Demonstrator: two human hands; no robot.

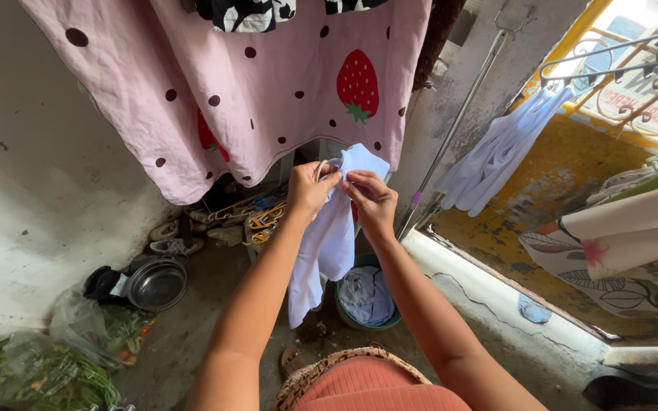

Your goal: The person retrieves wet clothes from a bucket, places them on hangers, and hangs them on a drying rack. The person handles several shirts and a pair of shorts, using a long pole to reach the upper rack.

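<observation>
Both hands, left hand (310, 186) and right hand (371, 199), pinch fingers on a white garment (329, 243) and hanger (323, 165), letting it drape above the bucket (348, 316).

1. The garment (327, 236) pinched by the left hand (310, 189) and right hand (371, 199) is plain pale blue-white.
2. The sheet (230, 91) hanging behind is pink with dark maroon dots and red strawberries topped with green leaves.
3. The cloth (245, 14) above it is black with white shapes.
4. The bucket (348, 308) below is teal, with pale blue-grey laundry inside.
5. The vest (496, 152) on the right is white.
6. The wall (557, 190) beside it is mustard yellow with worn grey patches.
7. The bowl (158, 283) is shiny steel grey.
8. The vegetables (39, 377) in bags are green.
9. The hangers (264, 213) are yellow, orange and blue.
</observation>
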